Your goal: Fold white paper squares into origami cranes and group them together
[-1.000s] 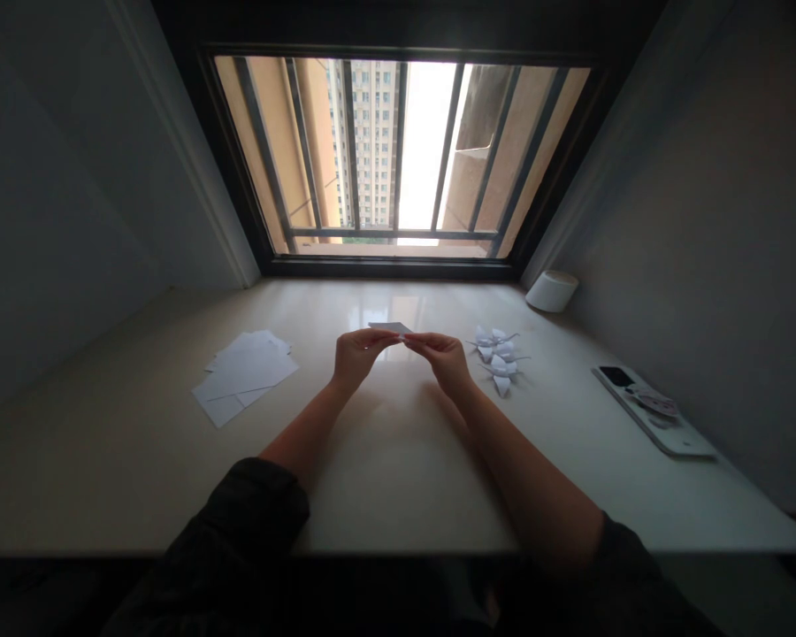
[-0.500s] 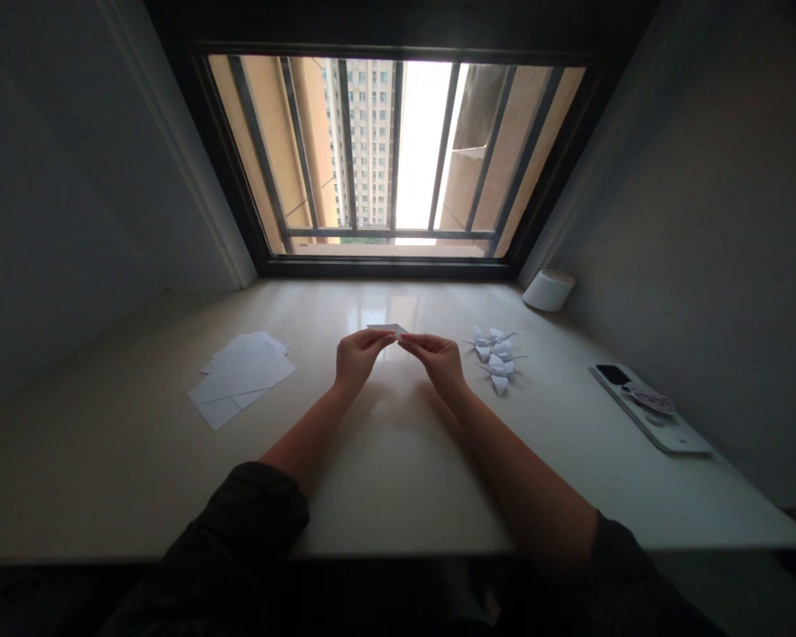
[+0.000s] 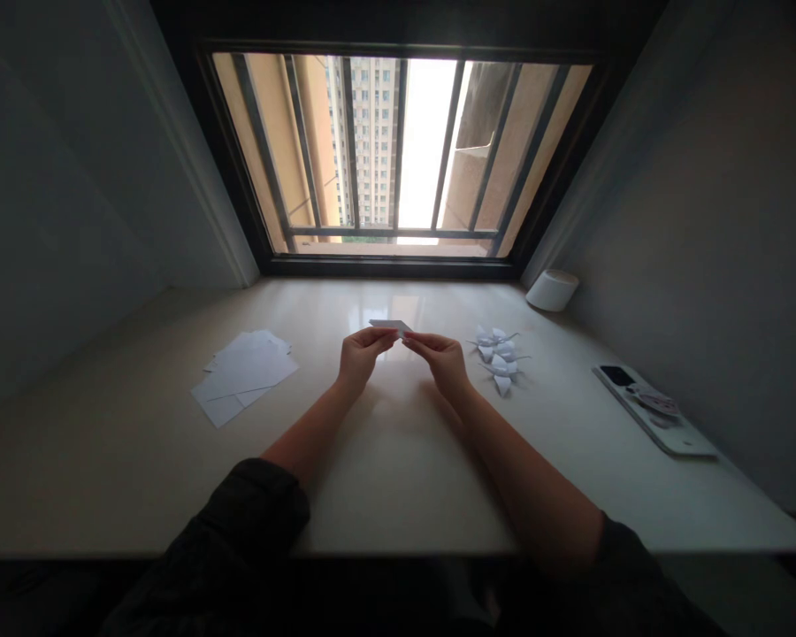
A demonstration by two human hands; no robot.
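A small folded piece of white paper [image 3: 388, 324] is pinched between my two hands over the middle of the white counter. My left hand [image 3: 359, 356] grips its near edge from the left, thumb and fingers pressed together. From the right, my right hand [image 3: 443, 356] pinches the paper's right end, its fingertips close to the left ones. The lower part of the paper is hidden behind my fingers. Several folded paper cranes [image 3: 501, 354] lie in a cluster to the right of my right hand. Left of my left hand lies a loose stack of white paper sheets [image 3: 245, 373].
A white cylindrical object [image 3: 553, 290] stands at the back right by the window [image 3: 398, 159], which has dark bars outside. A white phone [image 3: 656, 414] with a round attachment on it lies near the right wall. The counter's front edge [image 3: 398, 556] runs in front of me.
Both hands keep their pinch on the paper. Slightly more of the folded paper shows above my fingers. The whole view has shifted a little.
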